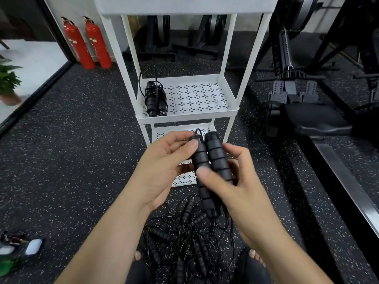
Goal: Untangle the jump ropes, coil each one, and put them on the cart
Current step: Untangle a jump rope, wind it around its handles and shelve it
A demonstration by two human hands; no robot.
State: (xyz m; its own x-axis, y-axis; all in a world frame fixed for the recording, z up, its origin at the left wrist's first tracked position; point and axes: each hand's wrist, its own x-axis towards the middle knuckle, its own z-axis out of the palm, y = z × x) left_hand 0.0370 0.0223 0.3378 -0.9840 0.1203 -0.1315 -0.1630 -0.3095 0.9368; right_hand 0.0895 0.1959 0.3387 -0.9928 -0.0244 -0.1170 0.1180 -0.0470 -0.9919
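Left hand (164,167), right hand (242,187) grip ribbed cylindrical foam handles (213,158).

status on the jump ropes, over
Left grip and right grip both hold two black handles, side by side. One coiled rope on the cart, middle shelf. Tangled pile on the floor, not yet sorted.

2 ribbed black handles (212,160) side by side, coiled rope (155,98) on white cart (184,119), tangled ropes (184,238) on floor (82,160)
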